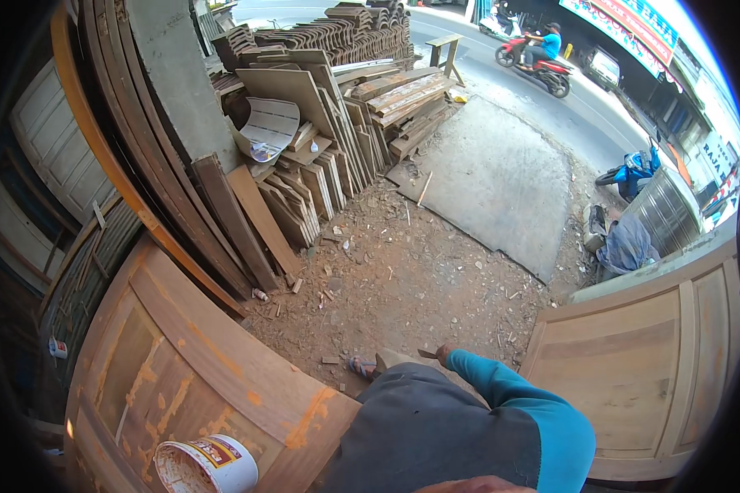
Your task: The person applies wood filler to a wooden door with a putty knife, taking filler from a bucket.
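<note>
My right arm, in a teal sleeve, reaches forward past my dark shirt front. At its end my right hand (444,355) is closed on what looks like a putty knife (427,354), its flat blade pointing left over the ground. Only a small part of that hand shows. My left hand is not in view. To my left a wooden panelled door (214,361) lies with orange filler patches along its joints. A white tub (222,463), smeared inside with filler, rests on it near the lower edge.
On my right leans another bare wooden panelled door (608,370). Stacked boards (304,185) and roof tiles (337,41) stand ahead. A grey sheet (493,181) lies on the debris-strewn ground (386,279). Beyond, a rider on a red motorbike (537,67) is on the road.
</note>
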Available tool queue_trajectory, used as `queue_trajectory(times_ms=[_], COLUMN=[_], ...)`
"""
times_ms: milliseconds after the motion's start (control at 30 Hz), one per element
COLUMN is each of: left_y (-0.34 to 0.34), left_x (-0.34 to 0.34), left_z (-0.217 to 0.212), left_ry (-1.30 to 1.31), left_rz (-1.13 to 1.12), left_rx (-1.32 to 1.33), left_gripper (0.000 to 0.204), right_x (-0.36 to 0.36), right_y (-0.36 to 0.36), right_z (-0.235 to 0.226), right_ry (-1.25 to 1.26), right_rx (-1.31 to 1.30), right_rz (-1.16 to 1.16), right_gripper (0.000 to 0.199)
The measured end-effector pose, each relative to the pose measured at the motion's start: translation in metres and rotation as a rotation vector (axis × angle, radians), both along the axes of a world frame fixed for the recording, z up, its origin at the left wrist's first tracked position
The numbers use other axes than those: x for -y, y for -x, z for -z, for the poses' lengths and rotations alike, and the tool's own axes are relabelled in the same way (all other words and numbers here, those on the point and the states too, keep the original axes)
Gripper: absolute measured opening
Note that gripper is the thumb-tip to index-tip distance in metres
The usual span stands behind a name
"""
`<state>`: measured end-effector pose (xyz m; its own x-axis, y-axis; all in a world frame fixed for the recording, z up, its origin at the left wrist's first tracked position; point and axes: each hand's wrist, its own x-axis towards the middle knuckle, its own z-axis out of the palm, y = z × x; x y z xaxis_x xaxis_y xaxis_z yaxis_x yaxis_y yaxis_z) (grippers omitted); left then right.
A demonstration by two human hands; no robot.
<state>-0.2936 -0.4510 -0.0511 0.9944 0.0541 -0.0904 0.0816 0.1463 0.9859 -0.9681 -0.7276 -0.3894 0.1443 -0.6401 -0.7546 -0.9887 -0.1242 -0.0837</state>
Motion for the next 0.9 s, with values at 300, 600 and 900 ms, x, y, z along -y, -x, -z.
queue_trajectory(times_ms=[300,600,900], left_y=[-0.020,0.011,0.007], left_x=[-0.056,-0.044,-0.045], left_z=[0.009,-0.019,-0.010], left_ry=[0.128,0.186,0.126], left_rz=[0.060,0.044,-0.015], left_rx=[-0.134,-0.131,-0.118], left_gripper=[0.067,0.054,0.055], right_x=[0.081,0.130,0.150], right_y=[-0.087,-0.296,-0.348], right_z=[-0.099,-0.247,-0.263], right_ry=[0.396,0.309,0.306], right_rx=[0.355,0.775,0.706], right_rz=[0.059,-0.270,-0.659], right_gripper=[0.025,0.035,0.035])
